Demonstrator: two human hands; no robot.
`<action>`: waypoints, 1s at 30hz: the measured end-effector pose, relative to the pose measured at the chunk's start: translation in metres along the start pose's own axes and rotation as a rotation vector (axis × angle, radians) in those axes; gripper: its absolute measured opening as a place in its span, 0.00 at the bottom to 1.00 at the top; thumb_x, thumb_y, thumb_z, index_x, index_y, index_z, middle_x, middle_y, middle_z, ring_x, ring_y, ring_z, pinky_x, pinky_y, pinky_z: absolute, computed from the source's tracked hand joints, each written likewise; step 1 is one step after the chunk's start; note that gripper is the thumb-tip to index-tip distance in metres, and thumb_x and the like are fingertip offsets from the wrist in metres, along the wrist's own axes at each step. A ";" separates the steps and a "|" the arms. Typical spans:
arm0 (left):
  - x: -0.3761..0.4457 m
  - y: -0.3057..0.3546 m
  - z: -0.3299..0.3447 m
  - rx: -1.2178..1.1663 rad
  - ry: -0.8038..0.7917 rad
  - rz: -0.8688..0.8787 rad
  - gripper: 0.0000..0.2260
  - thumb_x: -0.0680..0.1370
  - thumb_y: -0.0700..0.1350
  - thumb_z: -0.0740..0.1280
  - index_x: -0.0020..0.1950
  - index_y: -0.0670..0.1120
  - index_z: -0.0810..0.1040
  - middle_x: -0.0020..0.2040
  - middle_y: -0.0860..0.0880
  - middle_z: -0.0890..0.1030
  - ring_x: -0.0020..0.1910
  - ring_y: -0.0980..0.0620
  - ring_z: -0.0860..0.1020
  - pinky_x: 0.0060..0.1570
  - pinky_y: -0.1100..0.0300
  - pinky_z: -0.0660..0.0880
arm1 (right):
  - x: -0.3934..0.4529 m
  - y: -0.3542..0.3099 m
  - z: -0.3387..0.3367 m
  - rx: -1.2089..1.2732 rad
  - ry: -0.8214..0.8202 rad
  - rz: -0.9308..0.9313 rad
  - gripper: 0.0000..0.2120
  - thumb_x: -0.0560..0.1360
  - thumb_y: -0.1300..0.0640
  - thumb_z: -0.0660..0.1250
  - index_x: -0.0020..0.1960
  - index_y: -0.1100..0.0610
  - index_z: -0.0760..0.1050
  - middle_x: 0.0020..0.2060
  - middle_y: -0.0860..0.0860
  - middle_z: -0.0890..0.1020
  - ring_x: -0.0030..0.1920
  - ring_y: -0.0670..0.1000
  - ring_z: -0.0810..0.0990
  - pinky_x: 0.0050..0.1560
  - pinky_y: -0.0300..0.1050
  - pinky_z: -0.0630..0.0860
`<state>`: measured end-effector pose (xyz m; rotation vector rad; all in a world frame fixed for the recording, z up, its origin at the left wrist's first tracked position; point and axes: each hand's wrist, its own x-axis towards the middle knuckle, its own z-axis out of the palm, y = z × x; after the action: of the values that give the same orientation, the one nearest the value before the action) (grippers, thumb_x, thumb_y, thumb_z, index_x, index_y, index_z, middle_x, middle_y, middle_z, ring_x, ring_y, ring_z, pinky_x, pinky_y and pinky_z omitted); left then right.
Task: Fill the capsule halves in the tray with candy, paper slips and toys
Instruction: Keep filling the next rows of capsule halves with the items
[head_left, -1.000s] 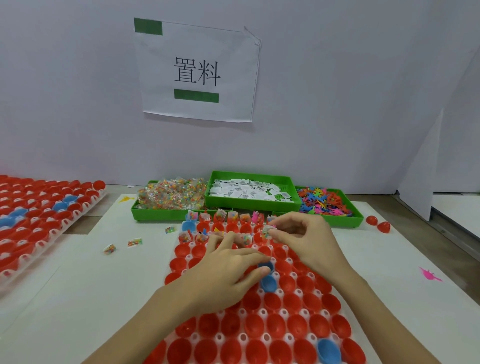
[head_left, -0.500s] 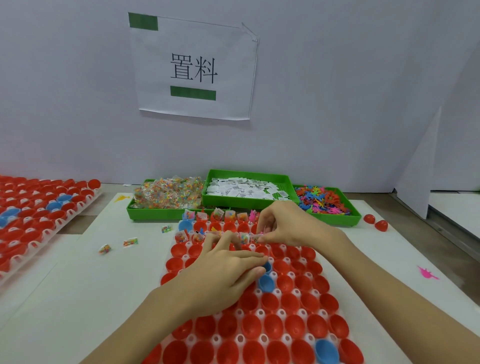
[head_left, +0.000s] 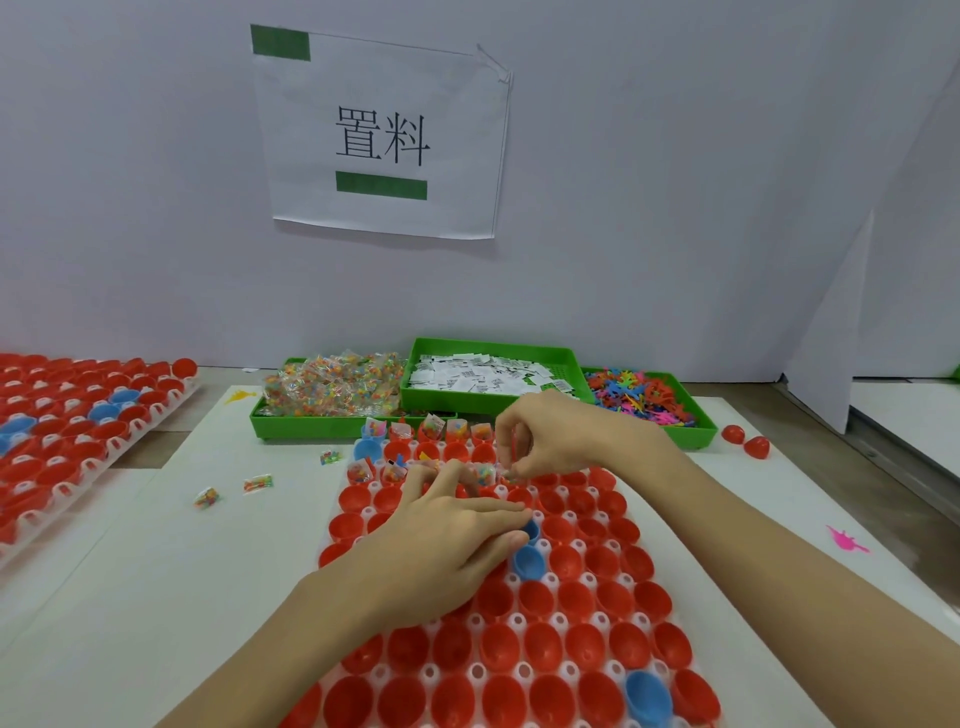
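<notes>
A white tray (head_left: 558, 621) of red and a few blue capsule halves lies in front of me. Its far rows hold candy packets (head_left: 431, 427), and one half there holds small toys. My left hand (head_left: 447, 540) rests on the tray's middle with a candy packet (head_left: 485, 474) between its fingertips. My right hand (head_left: 550, 434) hovers over the third row, fingers curled, pinching a small packet at its fingertips. Three green bins behind the tray hold candy (head_left: 332, 387), paper slips (head_left: 483, 374) and coloured toys (head_left: 641, 397).
A second tray of capsule halves (head_left: 72, 441) lies at the left. Three loose candy packets (head_left: 258, 483) lie on the white mat. Two red capsule halves (head_left: 745, 440) sit at the right, a pink toy (head_left: 845, 540) nearer me. A paper sign (head_left: 382, 135) hangs on the wall.
My right hand has moved left and farther back over the tray's third row, fingertips lowered to the capsules. My left hand has stayed on the tray's middle.
</notes>
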<state>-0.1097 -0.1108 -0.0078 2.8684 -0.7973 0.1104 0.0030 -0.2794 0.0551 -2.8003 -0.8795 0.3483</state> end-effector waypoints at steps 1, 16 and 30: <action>0.000 0.000 0.000 -0.004 0.001 -0.002 0.22 0.85 0.62 0.45 0.75 0.62 0.69 0.73 0.70 0.68 0.67 0.55 0.59 0.69 0.50 0.51 | 0.003 -0.002 0.000 -0.031 -0.026 0.004 0.06 0.74 0.60 0.75 0.44 0.50 0.82 0.37 0.42 0.81 0.39 0.42 0.81 0.38 0.35 0.74; 0.000 -0.001 0.001 0.001 0.011 0.000 0.24 0.84 0.63 0.44 0.76 0.62 0.68 0.73 0.69 0.69 0.63 0.55 0.61 0.67 0.51 0.53 | 0.010 -0.013 -0.006 -0.144 -0.099 -0.003 0.03 0.77 0.58 0.75 0.50 0.53 0.85 0.37 0.39 0.78 0.40 0.41 0.78 0.42 0.36 0.75; 0.000 -0.001 0.001 0.007 0.016 0.004 0.23 0.85 0.62 0.46 0.76 0.62 0.68 0.74 0.69 0.69 0.65 0.55 0.60 0.67 0.51 0.52 | 0.007 -0.012 0.013 -0.106 0.049 0.005 0.02 0.73 0.66 0.74 0.45 0.60 0.84 0.38 0.49 0.83 0.40 0.48 0.81 0.45 0.43 0.81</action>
<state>-0.1089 -0.1097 -0.0087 2.8691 -0.8020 0.1368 -0.0010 -0.2642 0.0439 -2.8942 -0.9058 0.2392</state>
